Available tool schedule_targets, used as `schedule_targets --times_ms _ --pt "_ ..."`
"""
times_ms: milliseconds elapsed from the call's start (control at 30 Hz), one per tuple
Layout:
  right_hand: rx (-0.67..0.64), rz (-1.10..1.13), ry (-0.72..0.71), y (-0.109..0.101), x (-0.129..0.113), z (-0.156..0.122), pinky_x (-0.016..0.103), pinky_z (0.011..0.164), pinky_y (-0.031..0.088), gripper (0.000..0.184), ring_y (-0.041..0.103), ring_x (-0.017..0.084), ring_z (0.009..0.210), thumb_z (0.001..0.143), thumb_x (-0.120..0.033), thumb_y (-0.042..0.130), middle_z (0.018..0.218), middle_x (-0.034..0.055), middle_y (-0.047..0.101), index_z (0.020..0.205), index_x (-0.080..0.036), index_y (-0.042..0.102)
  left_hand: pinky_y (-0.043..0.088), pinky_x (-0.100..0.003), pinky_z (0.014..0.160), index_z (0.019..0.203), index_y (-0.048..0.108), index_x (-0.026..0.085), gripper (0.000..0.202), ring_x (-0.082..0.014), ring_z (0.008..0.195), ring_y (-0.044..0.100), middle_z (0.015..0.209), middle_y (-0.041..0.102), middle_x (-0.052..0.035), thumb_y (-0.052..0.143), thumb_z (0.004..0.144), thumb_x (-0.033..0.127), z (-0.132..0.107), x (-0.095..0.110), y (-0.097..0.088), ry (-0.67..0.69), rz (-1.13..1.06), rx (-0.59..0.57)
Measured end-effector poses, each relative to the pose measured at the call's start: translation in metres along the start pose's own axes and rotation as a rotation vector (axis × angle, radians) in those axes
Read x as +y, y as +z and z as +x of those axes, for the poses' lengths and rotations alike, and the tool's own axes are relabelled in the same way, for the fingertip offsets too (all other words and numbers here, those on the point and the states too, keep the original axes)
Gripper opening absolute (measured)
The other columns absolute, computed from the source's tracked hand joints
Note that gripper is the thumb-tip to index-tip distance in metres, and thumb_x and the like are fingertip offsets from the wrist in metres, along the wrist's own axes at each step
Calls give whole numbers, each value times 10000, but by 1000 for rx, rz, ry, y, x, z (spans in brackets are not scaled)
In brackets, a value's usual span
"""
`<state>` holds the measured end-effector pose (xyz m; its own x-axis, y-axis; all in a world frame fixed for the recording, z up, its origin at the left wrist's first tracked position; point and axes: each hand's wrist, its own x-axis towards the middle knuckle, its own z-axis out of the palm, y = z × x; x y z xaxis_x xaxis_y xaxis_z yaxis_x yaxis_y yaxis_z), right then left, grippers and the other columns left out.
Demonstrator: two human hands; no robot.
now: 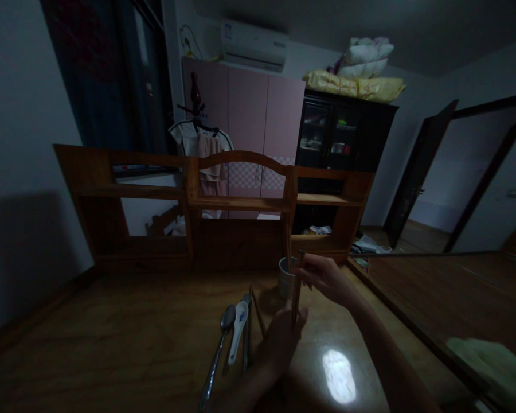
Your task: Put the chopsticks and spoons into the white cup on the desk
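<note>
Brown wooden chopsticks (297, 295) stand nearly upright between my two hands; how many there are I cannot tell. My left hand (279, 338) is closed round their lower part. At the upper end, my right hand (324, 276) pinches them. Just behind sits a light-coloured cup (285, 280) with thin sticks rising out of it, partly covered by my hands. On the table to the left lie a metal spoon (227, 319), a white ceramic spoon (239, 330), and a slim metal utensil (246, 344) partly hidden. A single chopstick (257, 311) lies beside them, its near end behind my left hand.
A wooden shelf unit (241, 203) runs along the back of the wooden table (146, 338). At the right, a raised edge (395, 310) separates the table from another brown surface, where a pale cloth (490, 367) lies. Light glares off the tabletop near my right forearm.
</note>
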<state>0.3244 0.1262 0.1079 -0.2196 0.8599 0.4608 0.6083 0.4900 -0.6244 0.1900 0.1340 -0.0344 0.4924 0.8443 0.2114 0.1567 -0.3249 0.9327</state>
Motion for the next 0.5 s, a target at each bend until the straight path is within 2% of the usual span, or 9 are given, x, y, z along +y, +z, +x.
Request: schedule_targets --times_ms 100,200,333,500 --pt "-6 -16 10 -1 0 0 199 509 385 272 507 105 578 910 -415 524 688 -5 546 919 -161 623 433 -245 568 1154 499 199 443 -149 667 599 910 629 -49 335 921 537 -1 6 -5 36 47 32" --pt "-1 -46 13 -2 1 -1 203 516 383 279 507 107 585 910 -418 524 688 -3 551 905 -160 628 453 -282 705 1082 545 199 356 -183 847 608 1010 626 -70 359 939 467 2 11 -12 181 224 165" --pt "2 -54 0 -1 0 0 203 530 385 272 508 108 602 908 -413 528 701 0 559 901 -161 630 440 -318 786 947 593 213 274 -211 938 593 944 655 -49 382 948 389 8 17 -18 329 447 265" --pt "-1 -54 -13 0 0 3 201 531 382 276 506 106 602 906 -416 530 702 -2 558 875 -160 629 434 -307 739 819 591 203 330 -191 804 617 792 661 -37 342 967 360 14 21 -20 384 611 231"
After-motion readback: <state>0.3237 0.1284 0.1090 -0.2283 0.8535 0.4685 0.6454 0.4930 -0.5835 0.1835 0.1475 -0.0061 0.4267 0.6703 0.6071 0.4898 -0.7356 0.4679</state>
